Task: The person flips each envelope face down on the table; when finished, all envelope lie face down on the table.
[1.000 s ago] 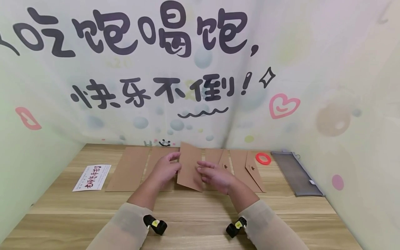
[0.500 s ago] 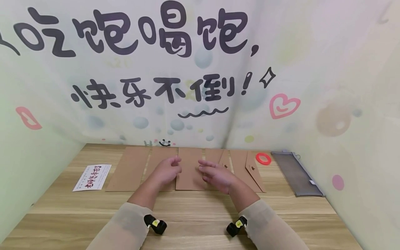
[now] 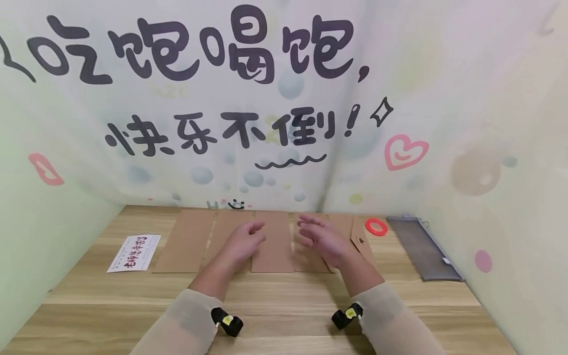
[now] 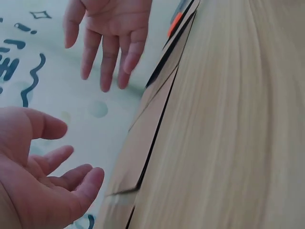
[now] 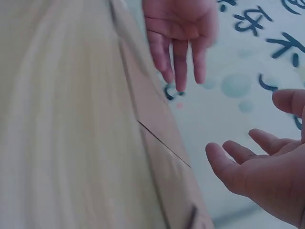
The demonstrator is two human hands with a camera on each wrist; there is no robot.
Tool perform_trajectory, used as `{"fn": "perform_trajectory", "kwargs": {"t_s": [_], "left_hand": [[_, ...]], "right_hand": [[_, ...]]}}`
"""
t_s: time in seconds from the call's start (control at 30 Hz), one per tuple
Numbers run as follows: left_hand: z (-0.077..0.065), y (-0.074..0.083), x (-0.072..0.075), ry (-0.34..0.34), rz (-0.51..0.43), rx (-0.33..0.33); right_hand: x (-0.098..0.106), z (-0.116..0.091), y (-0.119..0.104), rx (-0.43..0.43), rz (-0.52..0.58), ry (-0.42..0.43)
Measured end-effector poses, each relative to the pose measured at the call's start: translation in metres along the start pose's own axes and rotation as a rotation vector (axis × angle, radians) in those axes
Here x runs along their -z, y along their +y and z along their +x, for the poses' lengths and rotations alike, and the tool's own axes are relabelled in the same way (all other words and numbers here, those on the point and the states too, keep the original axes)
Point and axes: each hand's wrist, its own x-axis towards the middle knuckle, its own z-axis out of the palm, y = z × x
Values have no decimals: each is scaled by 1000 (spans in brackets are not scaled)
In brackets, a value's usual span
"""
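Several brown kraft-paper envelopes lie side by side in a row along the back of the table. The middle envelope [image 3: 271, 246] lies flat between my two hands, plain side up. My left hand [image 3: 241, 244], relaxed and holding nothing, hovers over the second envelope [image 3: 230, 219] from the left. Loosely spread and with nothing in it, my right hand [image 3: 326, 241] is raised above the fourth envelope [image 3: 308, 261]. The rightmost envelope [image 3: 360, 234] shows its pointed flap with small dark print, partly behind my right hand. Both wrist views show the palms facing each other, fingers apart.
Left of the row lie the leftmost envelope [image 3: 184, 244] and a white card [image 3: 134, 253] with red handwriting. A red ring [image 3: 376, 227] and a grey mesh pouch [image 3: 423, 249] lie to the right. A printed cloth backdrop [image 3: 266, 172] rises behind the wooden table [image 3: 284, 315].
One second ago the middle envelope was tilted up between both hands; it then came down flat. My right hand has since shifted right and lifted. The head view has turned slightly.
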Motion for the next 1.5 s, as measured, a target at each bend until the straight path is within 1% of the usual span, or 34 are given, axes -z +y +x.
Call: {"fn": "perform_trajectory", "kwargs": {"t_s": [0.07, 0.2, 0.27, 0.33, 0.47, 0.57, 0.63, 0.7, 0.77, 0.87, 1.0, 1.1, 1.23, 1.5], "left_hand": [[3, 3, -8, 10, -44, -10], [8, 9, -27, 19, -102, -31], [9, 10, -38, 11, -124, -34], [10, 12, -48, -5, -153, -30], [9, 18, -71, -50, -160, -45], [7, 23, -87, -92, -171, -55], [5, 27, -97, -105, -179, -58], [5, 28, -102, -104, -172, -66], [5, 26, -104, -91, -143, -70], [4, 21, -101, -82, -108, -58], [3, 16, -96, -96, -119, -33], [3, 15, -94, -110, -138, -17], [3, 16, -93, -115, -139, 1], [1, 18, -93, -125, -104, 5]], "right_hand": [[12, -4, -3, 11, -28, 29], [35, -13, 0, -9, -68, 61], [45, -17, 4, -14, -70, 78], [52, -21, 8, -13, -76, 76], [66, -27, 13, -22, -87, 72], [76, -32, 16, -36, -98, 90], [82, -34, 17, -45, -93, 106], [85, -35, 17, -46, -94, 112], [87, -34, 19, -46, -85, 108], [87, -33, 22, -52, -64, 96], [86, -33, 25, -80, -29, 90], [85, -33, 27, -89, -17, 99], [84, -34, 25, -87, -18, 111], [83, -35, 23, -81, -20, 105]]}}
